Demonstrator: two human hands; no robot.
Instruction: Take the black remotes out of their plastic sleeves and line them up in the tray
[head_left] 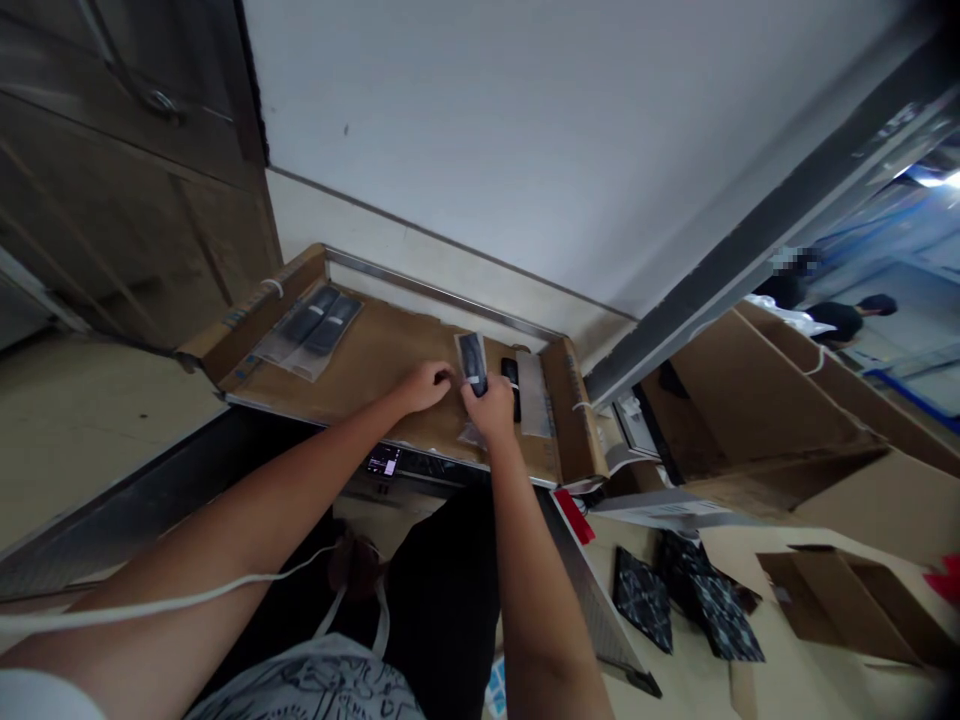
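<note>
My right hand (491,408) is closed around a clear plastic sleeve with a dark, flat item (472,360) inside, which carries a small white label. Just left of it, my left hand (427,388) has its fingers curled in; whatever they may hold is too small to make out. Under both hands lies a cardboard-lined tray (401,350). Two dark items in clear sleeves (315,325) lie side by side at its left end. Right of my right hand are a black item with a pale band (511,388) and a stack of translucent sleeves (534,395).
Raised cardboard flaps (577,420) bound the tray's ends, and a white wall (480,130) rises behind. A lit phone (383,460) sits below the front edge. Black patterned packages (694,595) and open cartons (847,600) are on the right. Other people (836,318) are farther off.
</note>
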